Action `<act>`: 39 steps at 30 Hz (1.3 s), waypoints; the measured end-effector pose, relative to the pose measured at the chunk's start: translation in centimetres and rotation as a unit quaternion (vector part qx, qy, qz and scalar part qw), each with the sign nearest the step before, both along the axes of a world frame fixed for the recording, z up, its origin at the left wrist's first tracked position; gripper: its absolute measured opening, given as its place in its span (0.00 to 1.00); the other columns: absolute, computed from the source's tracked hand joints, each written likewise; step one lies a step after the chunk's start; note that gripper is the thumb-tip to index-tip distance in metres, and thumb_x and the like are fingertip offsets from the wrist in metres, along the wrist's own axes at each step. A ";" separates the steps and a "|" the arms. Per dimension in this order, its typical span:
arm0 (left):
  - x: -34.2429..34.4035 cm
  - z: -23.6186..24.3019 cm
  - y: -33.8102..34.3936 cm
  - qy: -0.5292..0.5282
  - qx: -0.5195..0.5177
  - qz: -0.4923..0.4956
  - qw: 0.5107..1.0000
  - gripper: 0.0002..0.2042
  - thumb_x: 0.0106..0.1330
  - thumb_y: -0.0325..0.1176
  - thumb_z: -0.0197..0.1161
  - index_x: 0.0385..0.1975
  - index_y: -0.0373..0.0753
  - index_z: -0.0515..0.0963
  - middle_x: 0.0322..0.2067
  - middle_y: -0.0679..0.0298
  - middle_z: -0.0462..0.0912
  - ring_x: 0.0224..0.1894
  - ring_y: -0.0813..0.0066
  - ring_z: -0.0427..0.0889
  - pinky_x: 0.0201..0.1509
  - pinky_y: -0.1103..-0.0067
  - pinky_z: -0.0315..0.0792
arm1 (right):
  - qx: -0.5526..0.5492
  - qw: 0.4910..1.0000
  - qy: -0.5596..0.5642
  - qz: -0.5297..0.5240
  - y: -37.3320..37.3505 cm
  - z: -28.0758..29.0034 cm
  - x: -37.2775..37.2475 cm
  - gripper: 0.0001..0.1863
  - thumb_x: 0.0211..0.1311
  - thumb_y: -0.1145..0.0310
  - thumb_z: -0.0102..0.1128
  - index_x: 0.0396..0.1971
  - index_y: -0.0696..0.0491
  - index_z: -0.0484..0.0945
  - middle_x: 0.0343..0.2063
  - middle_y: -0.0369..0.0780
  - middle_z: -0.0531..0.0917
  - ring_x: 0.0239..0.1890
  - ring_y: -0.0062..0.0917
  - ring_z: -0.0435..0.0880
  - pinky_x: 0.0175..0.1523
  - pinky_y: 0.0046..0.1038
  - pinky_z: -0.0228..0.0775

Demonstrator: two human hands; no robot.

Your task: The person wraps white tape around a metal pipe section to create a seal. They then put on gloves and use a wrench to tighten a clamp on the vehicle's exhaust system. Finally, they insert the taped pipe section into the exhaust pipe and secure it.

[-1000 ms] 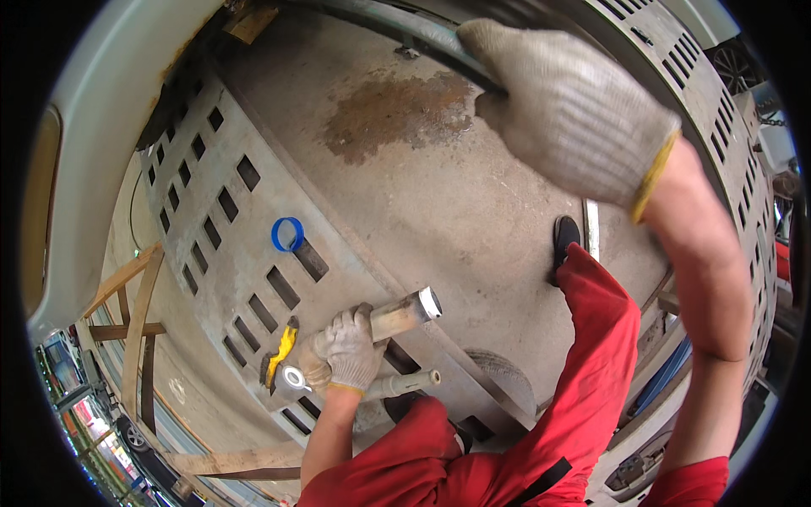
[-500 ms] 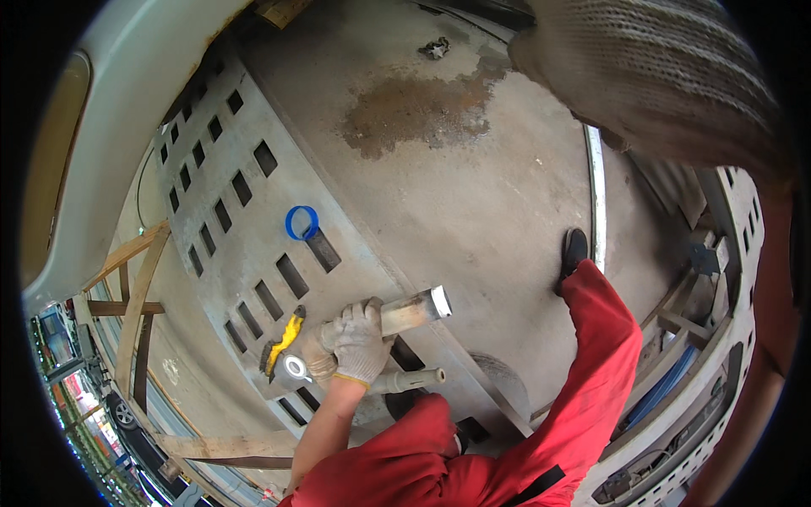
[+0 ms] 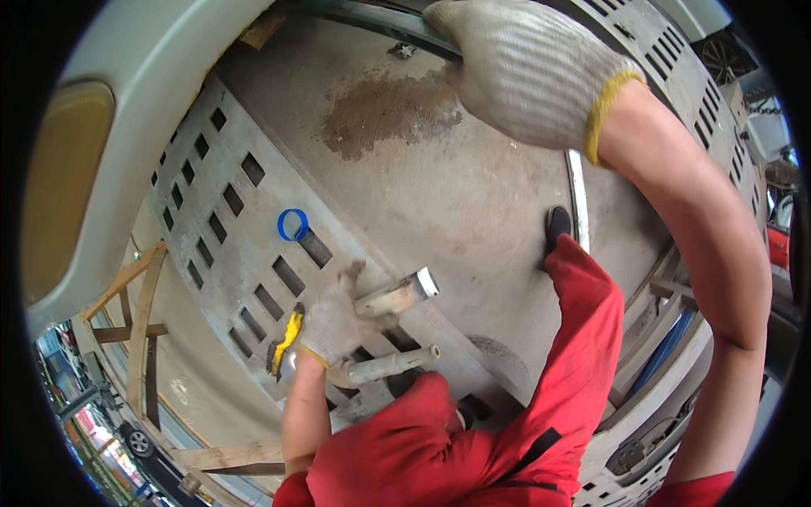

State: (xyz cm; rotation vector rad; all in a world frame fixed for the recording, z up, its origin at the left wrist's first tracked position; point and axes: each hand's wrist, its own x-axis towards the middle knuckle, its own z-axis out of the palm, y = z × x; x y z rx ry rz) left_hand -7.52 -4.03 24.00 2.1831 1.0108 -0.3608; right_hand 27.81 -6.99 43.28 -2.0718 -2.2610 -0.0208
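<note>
"While the right hand [image 3: 532, 76] grips the dark bar [image 3: 372, 24] at the far side, what's the left hand [image 3: 332, 325] doing?"

"It's blurred above the slotted plate [image 3: 253, 211], at the left end of the pale tube [image 3: 390, 297]; I can't tell whether it's gripping."

"Any risk?"

"The tube points right, toward the plate's edge, so a careless nudge might send it off, or knock the narrower tube [image 3: 393, 366] on its near side. A jolt could also tip the blue ring [image 3: 281, 225] into the slot beside it."
</note>
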 end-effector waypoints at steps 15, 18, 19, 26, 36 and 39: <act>28.0 10.8 21.1 -0.348 -0.249 0.468 0.773 0.20 0.82 0.49 0.57 0.56 0.36 0.73 0.37 0.52 0.85 0.33 0.56 0.88 0.42 0.61 0.90 | 0.009 0.842 0.482 -0.243 0.2 -4.1 -0.7 0.21 0.62 0.68 0.63 0.50 0.68 0.77 0.31 0.52 0.87 0.33 0.40 0.93 0.33 0.38 0.85; 27.3 11.5 23.1 -0.259 -0.269 0.531 0.761 0.15 0.84 0.44 0.54 0.52 0.36 0.74 0.33 0.52 0.85 0.29 0.59 0.88 0.35 0.68 0.89 | -0.111 0.771 0.587 -0.222 0.2 -2.0 0.3 0.37 0.63 0.63 0.68 0.67 0.69 0.67 0.47 0.56 0.85 0.44 0.43 0.93 0.40 0.39 0.87; 27.5 11.1 22.7 -0.241 -0.232 0.509 0.793 0.15 0.85 0.43 0.54 0.53 0.36 0.73 0.34 0.53 0.85 0.28 0.65 0.86 0.30 0.74 0.86 | -0.120 0.763 0.593 -0.226 0.1 -2.0 1.0 0.39 0.63 0.63 0.68 0.69 0.68 0.65 0.48 0.55 0.85 0.43 0.43 0.93 0.39 0.39 0.87; 30.5 11.4 20.9 -0.159 -0.116 0.530 0.825 0.13 0.84 0.41 0.55 0.47 0.36 0.76 0.33 0.57 0.83 0.22 0.72 0.76 0.25 0.78 0.75 | -0.211 0.717 0.628 -0.216 0.4 -1.7 3.4 0.45 0.63 0.63 0.69 0.76 0.62 0.59 0.49 0.53 0.83 0.40 0.40 0.93 0.36 0.41 0.86; 31.6 11.0 20.1 -0.125 -0.126 0.562 0.808 0.10 0.80 0.37 0.60 0.44 0.35 0.77 0.31 0.60 0.82 0.20 0.76 0.74 0.21 0.83 0.71 | -0.219 0.747 0.574 -0.253 0.0 -2.0 3.1 0.42 0.66 0.63 0.63 0.76 0.64 0.59 0.44 0.48 0.84 0.35 0.34 0.92 0.32 0.37 0.85; 32.2 11.4 20.4 -0.118 -0.148 0.560 0.806 0.09 0.80 0.36 0.59 0.43 0.36 0.76 0.31 0.59 0.82 0.20 0.76 0.74 0.20 0.81 0.73 | -0.192 0.750 0.560 -0.295 0.7 -2.6 0.8 0.41 0.66 0.65 0.63 0.75 0.66 0.60 0.44 0.50 0.85 0.39 0.37 0.92 0.38 0.40 0.86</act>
